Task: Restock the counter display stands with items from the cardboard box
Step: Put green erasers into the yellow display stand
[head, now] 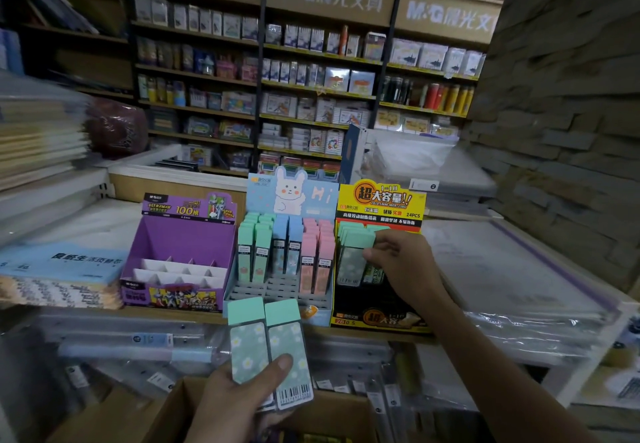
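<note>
On the counter, at your left, the purple cardboard display stand shows white dividers. Your left hand, above the brown cardboard box, grips two mint-green flower-print packs. Beyond the pale blue rabbit stand, your right hand's fingers pinch a mint pack in the yellow-and-black stand.

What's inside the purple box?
Just white cardboard dividers sit inside the purple box. No items show between them, but its front wall hides the bottoms of the nearest slots.
</note>
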{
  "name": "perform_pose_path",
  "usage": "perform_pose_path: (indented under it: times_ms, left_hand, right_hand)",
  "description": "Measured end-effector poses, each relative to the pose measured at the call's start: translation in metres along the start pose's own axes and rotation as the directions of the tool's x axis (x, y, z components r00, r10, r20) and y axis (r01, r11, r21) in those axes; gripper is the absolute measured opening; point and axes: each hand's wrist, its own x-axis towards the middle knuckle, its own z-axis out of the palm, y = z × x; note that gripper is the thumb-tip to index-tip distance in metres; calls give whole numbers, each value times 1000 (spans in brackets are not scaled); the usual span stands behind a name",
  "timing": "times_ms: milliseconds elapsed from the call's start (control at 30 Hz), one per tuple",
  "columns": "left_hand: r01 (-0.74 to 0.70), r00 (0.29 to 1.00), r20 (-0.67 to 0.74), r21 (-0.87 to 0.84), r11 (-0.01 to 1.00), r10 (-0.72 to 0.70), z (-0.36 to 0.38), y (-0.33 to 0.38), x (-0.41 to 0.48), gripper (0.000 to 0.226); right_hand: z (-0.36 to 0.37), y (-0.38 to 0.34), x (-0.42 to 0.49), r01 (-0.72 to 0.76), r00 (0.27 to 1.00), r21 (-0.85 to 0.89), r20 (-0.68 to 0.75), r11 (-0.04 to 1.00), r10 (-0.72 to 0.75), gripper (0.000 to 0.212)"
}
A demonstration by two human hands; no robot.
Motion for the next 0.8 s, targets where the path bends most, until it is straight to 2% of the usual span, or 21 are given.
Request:
perform_pose_path:
  times_ms: [100,233,367,567,667,733,800]
  left_hand:
    - [1,999,33,-27,1000,-1,1,-2,3,20]
    - [2,998,69,-66,998,2,0,-6,9,40]
    - [-14,998,67,-85,996,19,4,-9,11,34]
    - [-35,994,105,-71,997,42,14,-4,11,40]
    - [-47,992,114,-46,998,52,17,-3,12,41]
    - [-61,991,114,-34,998,65,20,-4,14,42]
    - [-75,989,123,-26,997,78,23,-5,15,41]
  right_hand:
    - [8,3,0,-32,999,-25,-42,999,30,16]
    - [13,10,-4,-45,997,-120,-67,992,37,9]
    - [15,11,-2,-25,998,-177,-65,984,13,10]
    - [13,7,-6,-56,995,-193,-86,980,40,15]
    - [7,1,-17,-21,992,-200,-124,980,-4,8]
    - [3,-9,-26,13,999,-113,-32,993,-17,7]
    - [1,-22,-37,-11,986,14,164,1000,9,13]
